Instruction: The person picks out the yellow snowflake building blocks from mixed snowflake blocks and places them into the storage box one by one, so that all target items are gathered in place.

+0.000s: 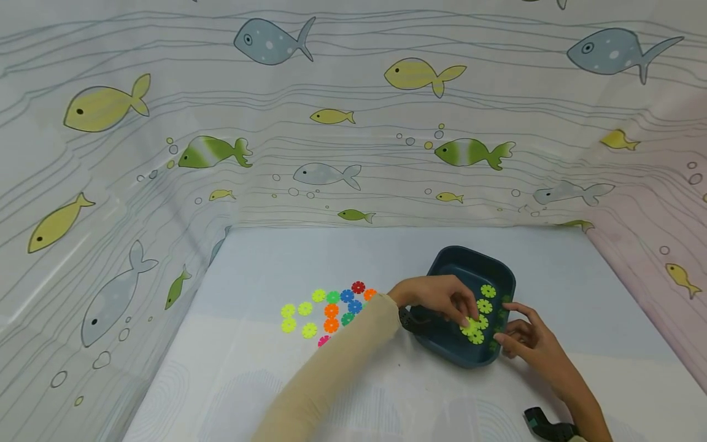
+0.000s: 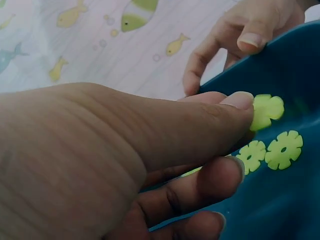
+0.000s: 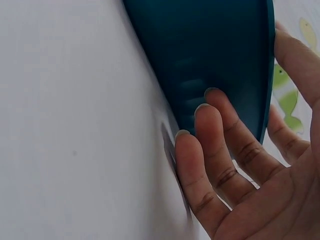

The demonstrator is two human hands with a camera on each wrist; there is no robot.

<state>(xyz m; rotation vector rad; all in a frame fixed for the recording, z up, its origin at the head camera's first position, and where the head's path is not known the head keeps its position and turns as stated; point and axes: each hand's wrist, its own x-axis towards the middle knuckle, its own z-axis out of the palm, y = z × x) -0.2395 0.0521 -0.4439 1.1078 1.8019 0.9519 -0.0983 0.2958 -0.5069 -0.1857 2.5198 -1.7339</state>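
Observation:
A dark blue plastic tray (image 1: 453,353) stands on the table with several yellow snowflake discs (image 1: 488,291) inside, mostly along its right part. My left hand (image 1: 442,296) reaches into it over the left rim. Between thumb and forefinger it pinches a yellow snowflake disc (image 2: 267,111), close above others lying in the tray. My right hand (image 1: 531,341) grips the tray's right side. Its thumb and a finger lie at the rim, while several fingertips (image 3: 207,120) touch the outer wall.
Left of the tray, loose snowflake discs in yellow, orange (image 1: 331,325), blue (image 1: 347,296), green, red (image 1: 358,287) and pink lie on the white table (image 1: 248,270). My left forearm partly covers them. A fish-patterned sheet (image 1: 331,141) surrounds the table at the back and sides.

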